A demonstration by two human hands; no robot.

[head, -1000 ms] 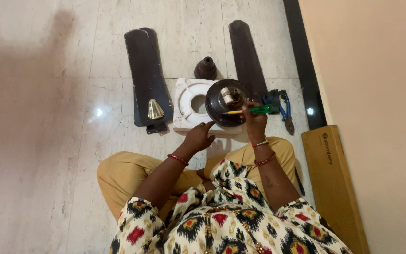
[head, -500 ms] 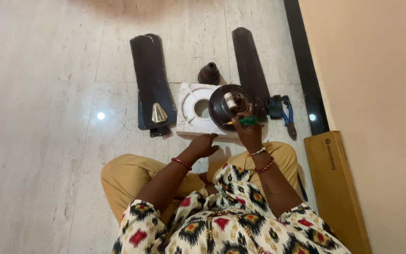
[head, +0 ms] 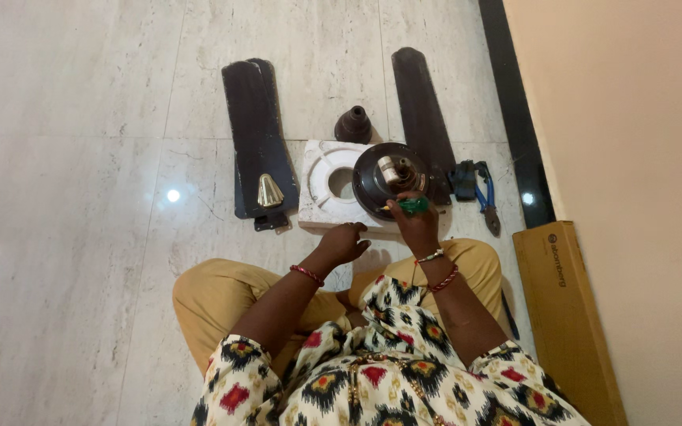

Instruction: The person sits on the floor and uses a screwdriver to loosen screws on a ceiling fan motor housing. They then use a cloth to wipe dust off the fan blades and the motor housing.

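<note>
**Fan parts on the floor, a green tool held at the motor**

In the upper left of the middle area, two dark fan blades [head: 256,142] are laid together on the marble floor [head: 73,158], and a small brass cone [head: 269,191] is placed on them. Further right, a white foam block [head: 319,193] is seen, with a dark cup-shaped cover [head: 354,125] above it. The left hand [head: 342,242] is rested at the lower edge of the block, fingers loosely bent, holding nothing. The round dark fan motor [head: 380,177] is propped on the block, just right of centre. The right hand [head: 415,225] is closed around a green-handled tool [head: 414,205], kept at the motor's lower rim. A third blade [head: 421,110], blue-handled pliers [head: 485,193] and a cardboard box [head: 566,315] are found toward the right.

The motor is probably not steadied by any hand, so it could be tipped off the foam if the tool is pressed hard; the tool tip may also slip.
</note>
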